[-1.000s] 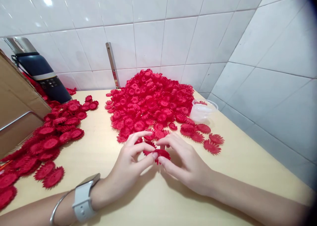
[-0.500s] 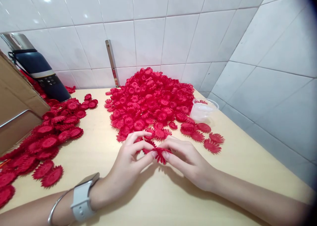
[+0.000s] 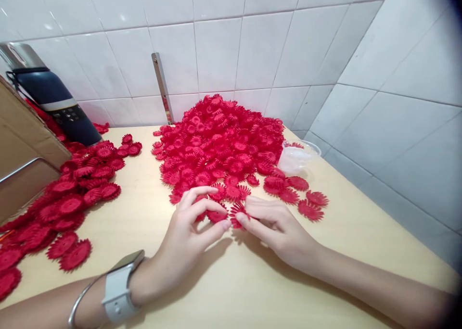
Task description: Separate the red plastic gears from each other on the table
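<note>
Between the thumb and fingers of my right hand point(image 3: 272, 223) is a red fringed disc point(image 3: 237, 214), raised a little above the table and tilted. Its right side is hidden by the fingers. My left hand point(image 3: 198, 223) is just left of that disc, its thumb and index finger apart with a gap between their tips. Through this gap another red fringed piece point(image 3: 215, 216) shows behind the fingers. A large heap of red fringed discs point(image 3: 220, 141) rises right beyond both hands. A watch and a thin bangle sit on my left wrist.
More red discs point(image 3: 70, 205) spread along the left beside a cardboard box point(image 3: 29, 136) and a leaning dark blue bottle point(image 3: 61, 98). A clear plastic tub point(image 3: 298, 157) stands right of the heap. Tiled walls point(image 3: 216, 55) close off the back and right of the table point(image 3: 202, 290).
Both hands were pinching the red disc together. My left thumb and finger have parted from it, and my right hand has turned it more upright.
</note>
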A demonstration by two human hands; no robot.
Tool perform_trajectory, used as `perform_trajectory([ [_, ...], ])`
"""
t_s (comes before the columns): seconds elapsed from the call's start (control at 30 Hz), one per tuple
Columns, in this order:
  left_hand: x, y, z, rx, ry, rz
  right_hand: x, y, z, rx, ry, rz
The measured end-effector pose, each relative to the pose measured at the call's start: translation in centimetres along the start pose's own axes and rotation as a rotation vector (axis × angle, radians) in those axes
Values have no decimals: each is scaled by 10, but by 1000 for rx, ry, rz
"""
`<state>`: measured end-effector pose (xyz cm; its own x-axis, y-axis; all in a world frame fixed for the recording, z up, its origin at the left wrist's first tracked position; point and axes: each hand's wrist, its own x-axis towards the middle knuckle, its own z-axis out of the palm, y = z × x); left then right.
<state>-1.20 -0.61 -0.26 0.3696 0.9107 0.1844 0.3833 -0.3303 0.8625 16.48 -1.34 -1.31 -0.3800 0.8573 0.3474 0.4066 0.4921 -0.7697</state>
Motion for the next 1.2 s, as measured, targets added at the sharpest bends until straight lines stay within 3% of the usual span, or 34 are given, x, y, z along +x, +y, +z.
perform_trajectory([
  [0.17, 1, -1, 1, -25, -45, -29, 1, 0, 0, 40, -35, -7],
  [0.33, 0, 1, 0, 4, -11, 53, 1, 0, -1, 43, -77, -8],
  [0.83, -3, 4, -3, 149, -66, 187, 2, -3, 1, 197, -239, -28],
  [1.2, -2, 12, -3, 145, -104, 72, 1, -1, -3, 274, -204, 158],
])
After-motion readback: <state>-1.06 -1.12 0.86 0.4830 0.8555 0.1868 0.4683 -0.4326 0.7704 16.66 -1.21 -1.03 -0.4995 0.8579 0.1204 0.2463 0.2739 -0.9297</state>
